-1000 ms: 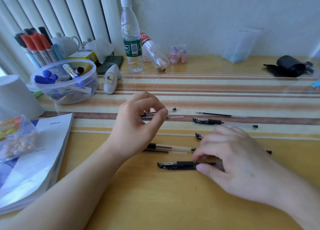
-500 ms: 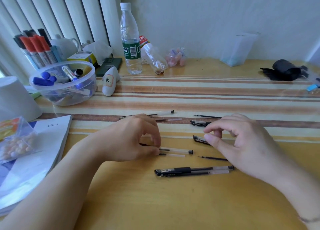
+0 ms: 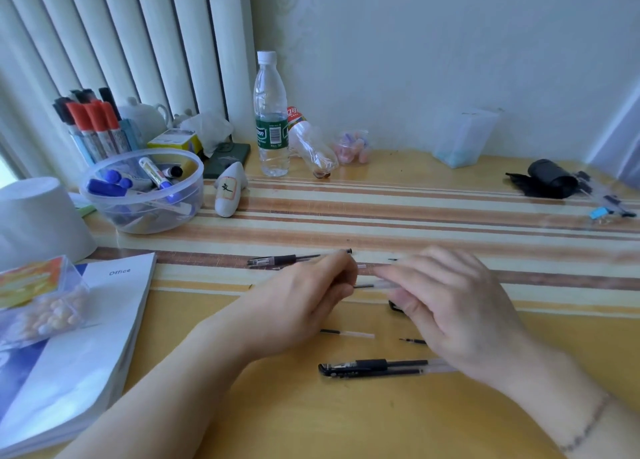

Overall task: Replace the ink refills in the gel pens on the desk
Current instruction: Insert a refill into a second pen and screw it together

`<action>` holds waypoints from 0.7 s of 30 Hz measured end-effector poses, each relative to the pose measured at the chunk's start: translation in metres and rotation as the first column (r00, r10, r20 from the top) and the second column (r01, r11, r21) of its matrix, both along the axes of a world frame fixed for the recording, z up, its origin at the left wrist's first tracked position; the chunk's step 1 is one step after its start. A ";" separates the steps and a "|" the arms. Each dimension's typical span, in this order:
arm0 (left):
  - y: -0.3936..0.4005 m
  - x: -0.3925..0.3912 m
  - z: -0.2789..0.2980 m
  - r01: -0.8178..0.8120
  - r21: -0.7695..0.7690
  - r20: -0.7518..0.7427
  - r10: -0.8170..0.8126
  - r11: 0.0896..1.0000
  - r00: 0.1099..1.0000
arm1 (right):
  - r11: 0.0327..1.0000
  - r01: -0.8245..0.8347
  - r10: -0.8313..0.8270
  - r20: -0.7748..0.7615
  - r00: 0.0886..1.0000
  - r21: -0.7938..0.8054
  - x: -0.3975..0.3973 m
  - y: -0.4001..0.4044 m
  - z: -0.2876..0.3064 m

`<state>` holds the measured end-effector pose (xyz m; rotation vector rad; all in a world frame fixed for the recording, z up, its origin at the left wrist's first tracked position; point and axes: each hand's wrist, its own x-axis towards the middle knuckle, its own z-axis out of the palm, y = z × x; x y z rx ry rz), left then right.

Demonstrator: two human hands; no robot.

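Bare desk [image 3: 311, 424] nearside; loose gel pens [image 3: 377, 368] and refills [image 3: 348, 334] mid-desk.

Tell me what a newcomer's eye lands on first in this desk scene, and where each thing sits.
The two hands meeting mid-desk draw the eye first: the left hand and right hand hold a thin refill between them. Just nearer lies a black gel pen on the yellow desk. Far left, a clear tub of markers and an upright water bottle stand out.

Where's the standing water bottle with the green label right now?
In the head view, the water bottle stands upright at the back of the desk, left of centre by the wall, between the dark pad and a tipped-over empty bottle.
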<state>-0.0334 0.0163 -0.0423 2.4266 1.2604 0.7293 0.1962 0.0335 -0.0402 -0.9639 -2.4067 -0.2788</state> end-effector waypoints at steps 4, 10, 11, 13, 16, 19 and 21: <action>0.000 0.005 -0.001 0.038 0.067 -0.010 -0.038 0.997 0.999 | 1.000 0.021 -0.020 0.101 0.995 -0.007 -0.006 0.001 0.005; 0.001 0.000 -0.001 0.051 0.103 -0.012 -0.050 0.993 0.999 | 0.999 -0.040 0.039 0.089 0.995 0.016 -0.010 0.002 0.014; 0.001 -0.001 0.000 0.054 0.093 -0.005 -0.054 0.994 0.999 | 0.998 -0.052 0.050 0.091 0.995 0.030 -0.011 0.002 0.015; 0.001 -0.004 0.001 0.046 0.081 0.001 -0.046 0.996 0.999 | 0.996 -0.072 0.065 0.112 0.992 0.061 -0.011 0.003 0.020; 0.003 -0.009 0.003 -0.036 0.120 0.027 0.033 0.992 0.999 | 0.996 -0.047 0.041 0.090 0.995 0.071 -0.009 0.006 0.026; 0.007 -0.016 0.006 -0.143 0.212 0.132 0.116 0.967 0.984 | 0.999 0.031 -0.032 -0.060 0.998 -0.018 -0.002 0.015 0.031; 0.009 -0.017 0.005 -0.175 0.243 0.173 0.135 0.954 0.976 | 0.997 0.043 -0.051 -0.133 0.990 -0.065 0.001 0.021 0.025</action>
